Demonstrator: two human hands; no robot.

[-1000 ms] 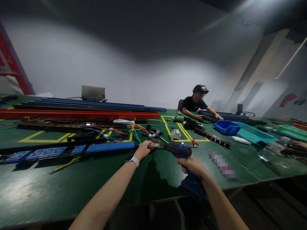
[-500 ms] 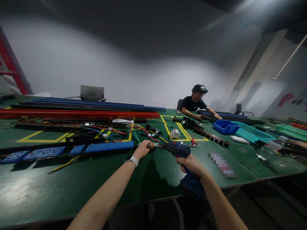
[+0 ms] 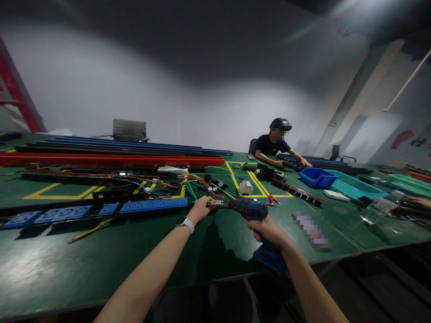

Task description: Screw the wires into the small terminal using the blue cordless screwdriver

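Observation:
My right hand (image 3: 267,229) grips the handle of a blue cordless drill (image 3: 251,208), its bit pointing left. My left hand (image 3: 201,208), with a white watch at the wrist, is closed on a small grey and orange connector (image 3: 215,202) held against the drill's tip. Both hover over the green table (image 3: 101,251) near its front edge. Just left of my left hand lies a row of blue socket strips (image 3: 153,205).
Tangled coloured wires (image 3: 191,184), a white breaker (image 3: 245,187) and long red and blue rails (image 3: 111,159) lie further back. A person in black sits at the far side beside a blue bin (image 3: 316,177) and a teal tray (image 3: 357,189).

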